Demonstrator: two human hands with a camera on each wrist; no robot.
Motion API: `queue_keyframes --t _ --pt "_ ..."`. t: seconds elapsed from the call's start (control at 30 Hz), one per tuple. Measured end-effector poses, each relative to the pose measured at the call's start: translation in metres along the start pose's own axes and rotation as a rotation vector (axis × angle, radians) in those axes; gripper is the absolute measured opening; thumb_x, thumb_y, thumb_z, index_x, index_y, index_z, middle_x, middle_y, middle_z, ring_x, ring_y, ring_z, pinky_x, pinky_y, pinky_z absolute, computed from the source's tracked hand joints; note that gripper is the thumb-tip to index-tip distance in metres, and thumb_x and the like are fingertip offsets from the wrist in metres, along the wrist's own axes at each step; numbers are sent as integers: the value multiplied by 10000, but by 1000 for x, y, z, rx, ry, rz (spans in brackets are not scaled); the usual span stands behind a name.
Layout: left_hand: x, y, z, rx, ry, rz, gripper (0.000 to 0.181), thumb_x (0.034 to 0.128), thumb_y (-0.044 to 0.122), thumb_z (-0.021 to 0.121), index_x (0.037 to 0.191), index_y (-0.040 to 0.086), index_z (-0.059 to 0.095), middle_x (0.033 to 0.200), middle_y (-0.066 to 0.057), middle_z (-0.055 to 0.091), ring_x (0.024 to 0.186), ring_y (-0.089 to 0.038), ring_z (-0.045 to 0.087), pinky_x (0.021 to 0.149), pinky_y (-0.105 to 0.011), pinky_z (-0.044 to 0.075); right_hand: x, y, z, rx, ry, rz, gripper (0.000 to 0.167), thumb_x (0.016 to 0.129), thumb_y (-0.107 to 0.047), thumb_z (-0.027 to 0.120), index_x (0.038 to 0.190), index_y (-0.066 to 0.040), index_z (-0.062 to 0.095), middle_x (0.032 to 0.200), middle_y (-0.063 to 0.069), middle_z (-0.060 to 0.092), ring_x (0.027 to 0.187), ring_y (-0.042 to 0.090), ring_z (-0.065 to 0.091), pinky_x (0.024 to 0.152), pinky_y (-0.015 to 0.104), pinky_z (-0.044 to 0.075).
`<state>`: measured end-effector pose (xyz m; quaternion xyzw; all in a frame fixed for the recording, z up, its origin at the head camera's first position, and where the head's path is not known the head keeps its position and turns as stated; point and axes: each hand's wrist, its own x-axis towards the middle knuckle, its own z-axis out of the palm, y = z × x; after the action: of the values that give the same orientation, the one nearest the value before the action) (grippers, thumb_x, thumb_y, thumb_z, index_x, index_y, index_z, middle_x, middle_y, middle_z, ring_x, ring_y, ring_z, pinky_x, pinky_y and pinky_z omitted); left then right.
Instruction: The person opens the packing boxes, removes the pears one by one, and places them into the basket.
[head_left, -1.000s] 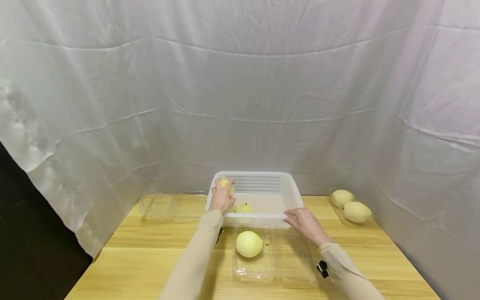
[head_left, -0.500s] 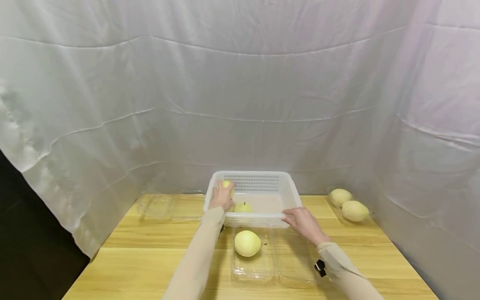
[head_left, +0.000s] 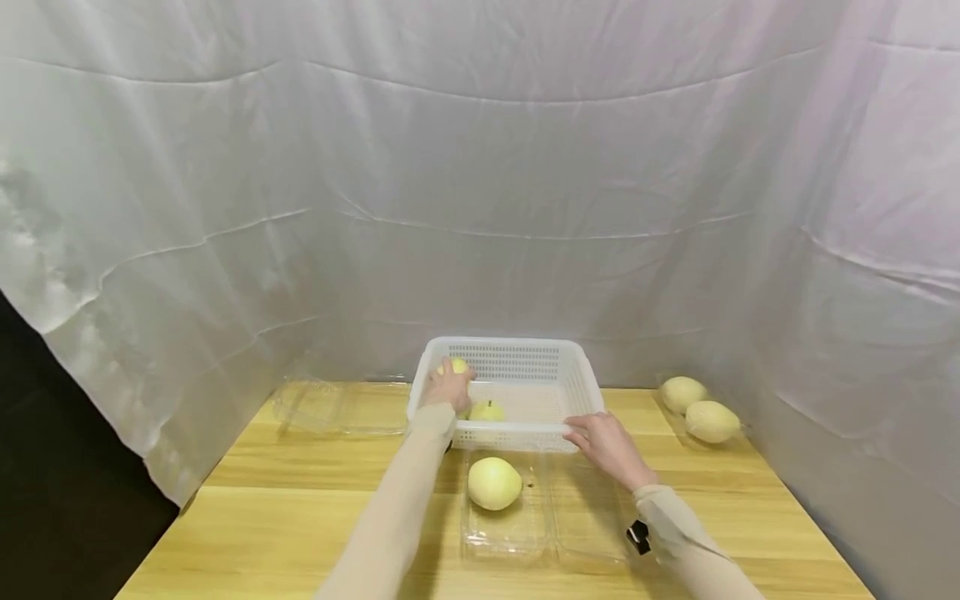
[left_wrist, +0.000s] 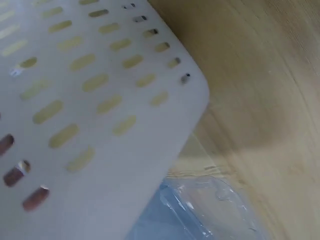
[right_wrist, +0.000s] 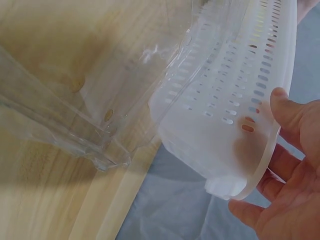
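A grey curtain (head_left: 525,175) hangs behind the wooden desk (head_left: 285,525). On the desk is the white basket (head_left: 525,437); in the head view, I take it as the clock's centre. A clear box (head_left: 510,540) lies open at 6 o'clock, another box (head_left: 307,408) at 9. The right hand (head_left: 610,450) pinches the basket by its edge at 4 o'clock. The left hand (head_left: 447,392) is inside the basket toward 9 o'clock, over one fruit (head_left: 460,364); whether it grips this fruit, I cannot tell. A stemmed fruit (head_left: 490,412) lies inside toward 7 o'clock, a pale fruit (head_left: 494,483) in the clear box, and two fruits (head_left: 712,422) at 3 o'clock.
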<state>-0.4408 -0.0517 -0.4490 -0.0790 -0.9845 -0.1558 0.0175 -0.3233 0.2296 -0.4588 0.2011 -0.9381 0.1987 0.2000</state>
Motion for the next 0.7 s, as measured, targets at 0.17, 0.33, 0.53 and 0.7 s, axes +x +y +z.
queue_keyframes --t 0.17,0.33,0.53,0.7 --pt "-4 8 2 129 -39 12 662 791 38 655 1395 285 541 1505 -263 243 1226 -538 397 879 -531 515 -3 1 1 -25 6 -13 233 868 -165 726 1056 -28 743 1029 126 747 917 310 690 850 494 531" --pt "-7 14 1 231 -89 -4 578 832 114 666 1366 316 572 1401 -224 388 1178 -442 452 885 -509 499 -4 2 2 -33 14 -35 228 865 -159 727 1050 -27 742 1015 125 749 899 303 695 845 492 528" --pt "-5 13 -2 245 -96 -2 550 874 167 646 1398 301 545 1357 -218 481 1185 -407 478 965 -505 441 -4 2 1 -45 40 -49 224 855 -151 733 1041 -27 743 1013 123 749 892 302 694 839 485 527" --pt "-3 7 -3 218 -76 -5 438 958 268 576 1394 228 557 1249 -229 540 1140 -365 472 966 -468 415 -4 1 1 -37 25 -40 229 853 -151 735 1045 -25 743 1017 127 748 912 315 692 845 493 524"
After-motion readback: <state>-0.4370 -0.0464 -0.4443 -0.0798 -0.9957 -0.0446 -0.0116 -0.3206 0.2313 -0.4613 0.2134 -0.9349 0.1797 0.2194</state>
